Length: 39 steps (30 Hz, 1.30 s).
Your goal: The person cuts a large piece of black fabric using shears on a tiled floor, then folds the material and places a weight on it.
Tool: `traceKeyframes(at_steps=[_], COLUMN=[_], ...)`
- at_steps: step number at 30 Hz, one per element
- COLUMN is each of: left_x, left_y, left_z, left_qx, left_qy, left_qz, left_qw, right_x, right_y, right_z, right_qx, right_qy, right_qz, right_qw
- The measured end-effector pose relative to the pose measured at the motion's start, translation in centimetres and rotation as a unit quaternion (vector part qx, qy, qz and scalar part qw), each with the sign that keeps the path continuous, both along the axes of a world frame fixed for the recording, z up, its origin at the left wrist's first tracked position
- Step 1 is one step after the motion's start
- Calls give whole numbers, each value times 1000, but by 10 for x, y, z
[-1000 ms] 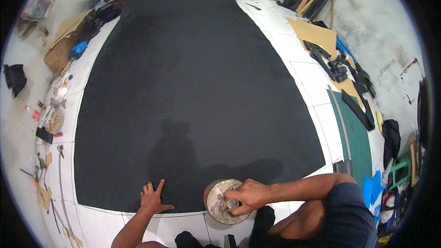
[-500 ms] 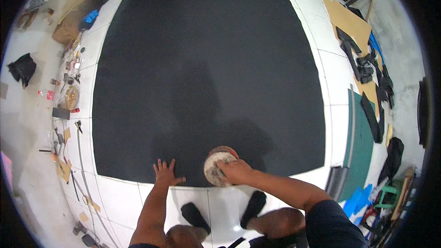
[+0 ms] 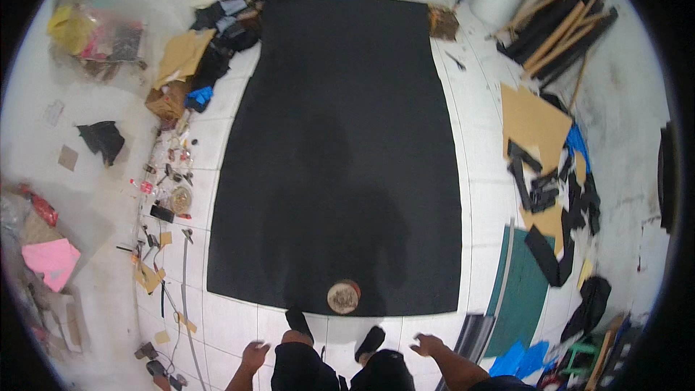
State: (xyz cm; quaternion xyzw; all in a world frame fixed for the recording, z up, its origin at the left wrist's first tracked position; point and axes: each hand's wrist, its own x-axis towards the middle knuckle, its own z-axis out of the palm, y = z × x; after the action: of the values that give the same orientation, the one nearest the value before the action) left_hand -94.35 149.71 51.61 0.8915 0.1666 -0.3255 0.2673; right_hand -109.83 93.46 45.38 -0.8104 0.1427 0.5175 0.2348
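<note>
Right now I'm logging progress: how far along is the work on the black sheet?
The black sheet lies spread flat on the tiled floor, with the round tin set near its close edge. Nothing is in hand: left hand and right hand hang empty. No marks or cuts show.

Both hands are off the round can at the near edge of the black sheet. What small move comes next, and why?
Probably reach the right hand back down to the can. It sits alone on the black sheet by the near edge, just ahead of the feet, and both the right and the left hand hang empty and open above the white tiles.
</note>
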Motion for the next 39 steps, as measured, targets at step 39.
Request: traceKeyframes(at_steps=[39], left_x=[571], left_y=[-125], left_z=[68], left_qx=[-72], left_qy=[252], left_qz=[420], left_qw=[869], right_x=[1140], right_y=[-154], right_z=[186], right_qx=[-99], right_qy=[-316], right_qz=[71], right_qw=[941])
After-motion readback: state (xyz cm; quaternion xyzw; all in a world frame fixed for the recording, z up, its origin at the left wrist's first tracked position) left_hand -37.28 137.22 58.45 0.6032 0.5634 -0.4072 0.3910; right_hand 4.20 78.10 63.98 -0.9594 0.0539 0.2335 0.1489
